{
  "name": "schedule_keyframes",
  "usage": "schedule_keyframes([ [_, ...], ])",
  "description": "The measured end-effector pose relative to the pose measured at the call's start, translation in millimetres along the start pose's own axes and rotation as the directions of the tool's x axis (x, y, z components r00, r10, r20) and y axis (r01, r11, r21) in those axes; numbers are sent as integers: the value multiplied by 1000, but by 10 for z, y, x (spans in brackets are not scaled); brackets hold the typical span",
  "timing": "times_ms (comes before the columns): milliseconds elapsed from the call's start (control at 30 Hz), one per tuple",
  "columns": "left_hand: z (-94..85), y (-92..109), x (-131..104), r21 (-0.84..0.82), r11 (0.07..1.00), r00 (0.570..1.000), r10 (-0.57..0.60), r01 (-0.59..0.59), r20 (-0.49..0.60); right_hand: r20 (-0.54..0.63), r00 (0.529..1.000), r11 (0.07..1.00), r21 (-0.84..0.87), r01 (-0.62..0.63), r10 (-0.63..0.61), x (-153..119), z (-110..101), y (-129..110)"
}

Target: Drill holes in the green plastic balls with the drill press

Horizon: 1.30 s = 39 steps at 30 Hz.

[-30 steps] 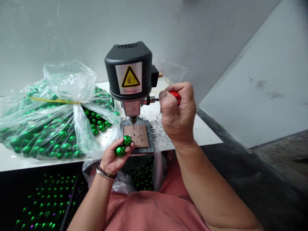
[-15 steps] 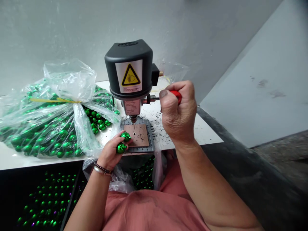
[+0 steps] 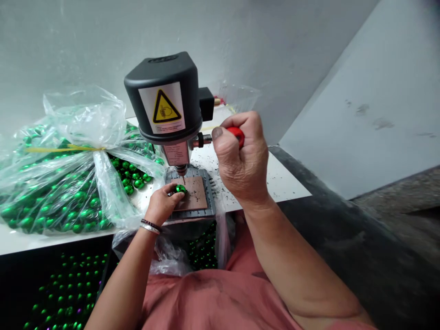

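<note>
My left hand (image 3: 162, 200) pinches a shiny green ball (image 3: 180, 189) between thumb and fingers, over the brown board (image 3: 197, 196) on the drill press base. Just above the ball is the thin drill bit (image 3: 184, 179); whether they touch I cannot tell. Wrapped round the red knob (image 3: 237, 135) of the press lever is my right hand (image 3: 242, 158), closed in a fist. The black-hooded drill press (image 3: 163, 98) carries a yellow warning triangle. Only one ball shows in my left hand.
A clear plastic bag (image 3: 51, 183) full of green balls fills the table's left side, tied with yellow string. Dark shavings lie on the white table (image 3: 275, 183). Below it, a dark container (image 3: 68, 284) holds many green balls, and a plastic-lined one (image 3: 202, 245) stands by my lap.
Two green balls showed in my left hand before; now one shows, pinched at the drill bit. The view has shifted, and my right hand still grips the red knob.
</note>
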<state>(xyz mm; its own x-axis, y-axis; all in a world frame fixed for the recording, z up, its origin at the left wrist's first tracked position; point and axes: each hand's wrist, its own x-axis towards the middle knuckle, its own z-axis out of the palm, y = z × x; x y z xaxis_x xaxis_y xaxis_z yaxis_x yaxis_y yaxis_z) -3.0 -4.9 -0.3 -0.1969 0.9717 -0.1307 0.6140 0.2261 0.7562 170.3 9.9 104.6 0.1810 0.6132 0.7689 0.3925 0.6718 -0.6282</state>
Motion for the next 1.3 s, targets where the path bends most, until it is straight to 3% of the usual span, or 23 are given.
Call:
schedule_keyframes([
  [333, 25, 154, 53, 221, 967, 992, 120, -126, 41, -7, 1000, 1000, -10, 20, -20, -2, -5, -7],
  [700, 59, 115, 152, 239, 955, 983, 159, -177, 90, -8, 999, 999, -36, 32, -32, -20, -21, 5],
  [1067, 60, 90, 137, 221, 937, 962, 248, -269, 118, -30, 995, 982, -163, 91, -98, -269, -29, 87],
  [1300, 77, 88, 122, 248, 931, 964, 253, -267, 88, -68, 986, 967, -218, 131, -149, -363, 13, 160],
])
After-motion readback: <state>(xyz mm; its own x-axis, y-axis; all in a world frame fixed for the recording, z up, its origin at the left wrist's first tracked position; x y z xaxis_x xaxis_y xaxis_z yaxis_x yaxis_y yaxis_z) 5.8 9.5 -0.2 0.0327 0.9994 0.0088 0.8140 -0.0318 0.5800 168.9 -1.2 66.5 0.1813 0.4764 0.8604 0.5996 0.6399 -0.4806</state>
